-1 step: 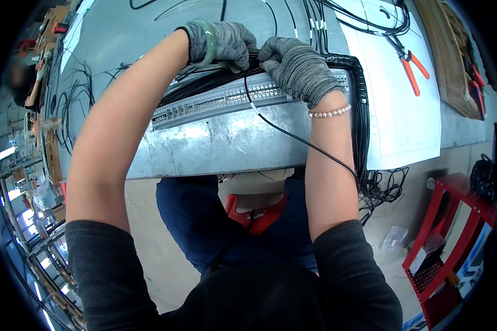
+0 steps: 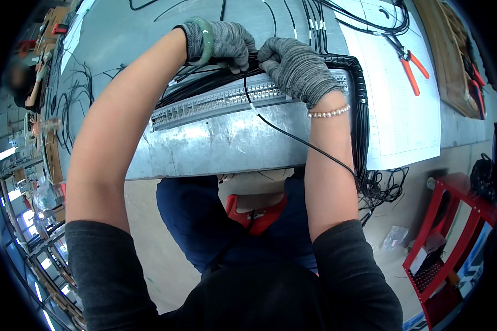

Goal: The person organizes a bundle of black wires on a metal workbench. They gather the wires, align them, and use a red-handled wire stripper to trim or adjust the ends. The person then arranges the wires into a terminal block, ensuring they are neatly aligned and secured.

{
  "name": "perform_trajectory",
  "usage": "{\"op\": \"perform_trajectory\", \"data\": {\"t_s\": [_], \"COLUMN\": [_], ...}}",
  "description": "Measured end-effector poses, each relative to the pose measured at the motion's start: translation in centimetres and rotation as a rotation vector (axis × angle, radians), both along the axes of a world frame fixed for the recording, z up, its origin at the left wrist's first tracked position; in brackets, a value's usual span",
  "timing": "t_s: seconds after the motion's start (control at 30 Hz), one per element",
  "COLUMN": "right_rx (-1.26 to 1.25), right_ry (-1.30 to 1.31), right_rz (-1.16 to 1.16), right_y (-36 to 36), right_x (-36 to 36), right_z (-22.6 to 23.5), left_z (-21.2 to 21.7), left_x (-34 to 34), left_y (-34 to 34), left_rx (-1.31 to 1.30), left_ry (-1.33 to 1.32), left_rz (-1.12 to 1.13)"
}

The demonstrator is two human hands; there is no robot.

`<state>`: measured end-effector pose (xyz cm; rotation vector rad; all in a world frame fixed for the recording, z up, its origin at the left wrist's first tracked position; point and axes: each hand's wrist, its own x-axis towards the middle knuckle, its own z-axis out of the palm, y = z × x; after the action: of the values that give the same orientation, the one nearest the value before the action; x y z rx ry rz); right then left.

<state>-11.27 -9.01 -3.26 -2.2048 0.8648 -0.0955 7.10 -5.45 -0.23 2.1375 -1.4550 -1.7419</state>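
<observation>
Both hands wear grey knit gloves and meet over a thick bundle of black wires point(image 2: 196, 87). My left hand point(image 2: 223, 45) grips the bundle from the left, its fingers curled around it. Close beside it, my right hand point(image 2: 298, 69) pinches the same bundle; its fingertips are partly hidden. Under and in front of the bundle lies a long grey terminal strip point(image 2: 204, 106). One black wire point(image 2: 292, 134) with a white marker sleeve drops from the bundle and crosses my right forearm. Rightward, the bundle bends at a corner into a run of wires point(image 2: 361, 121) heading toward me.
Wire cutters point(image 2: 412, 74) with orange handles lie on white paper sheets point(image 2: 406, 127) on the metal table point(image 2: 204, 149). A wooden tray point(image 2: 444, 55) stands at the right. Tangled wire ends point(image 2: 384, 190) hang off the front edge above a red metal rack point(image 2: 442, 220). Another person is at the far left.
My left hand and forearm have shifted very slightly to the left. Everything else looks the same.
</observation>
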Motion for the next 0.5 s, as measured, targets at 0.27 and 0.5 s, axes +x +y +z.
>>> {"op": "perform_trajectory", "data": {"t_s": [0.27,0.5], "right_rx": [0.021,0.003], "right_ry": [0.005,-0.090], "right_rz": [0.011,-0.139], "right_y": [-0.1,-0.1], "right_x": [-0.1,-0.2], "right_z": [0.3,0.7], "left_z": [-0.4,0.1], "left_x": [-0.8,-1.8], "left_y": [0.0,-0.7], "left_rx": [-0.046,-0.132], "left_ry": [-0.228,-0.424], "left_rz": [-0.135,-0.329]}}
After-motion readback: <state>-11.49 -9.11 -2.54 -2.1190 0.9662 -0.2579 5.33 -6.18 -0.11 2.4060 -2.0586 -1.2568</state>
